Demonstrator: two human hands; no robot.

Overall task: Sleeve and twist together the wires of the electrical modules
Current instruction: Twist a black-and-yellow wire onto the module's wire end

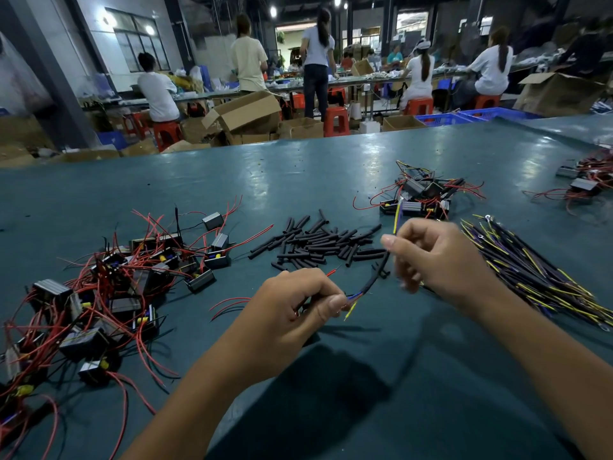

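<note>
My left hand [292,307] pinches the wire ends; my right hand [434,257] pinches the black sleeve [374,280] on them, above the table [331,180]; spare sleeves [318,244] lie beyond

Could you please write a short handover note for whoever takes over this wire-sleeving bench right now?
Left hand pinches bare wire ends, blue and yellow showing. Right hand pinches the yellow wire above a black sleeve tube threaded on it.
Loose black sleeve tubes lie in the middle, yellow-and-black wire bundle at right, red-wired black modules at left, a smaller module pile farther back.
Done: sleeve is on. Left: twist the ends; which pile is finished I cannot tell.
</note>
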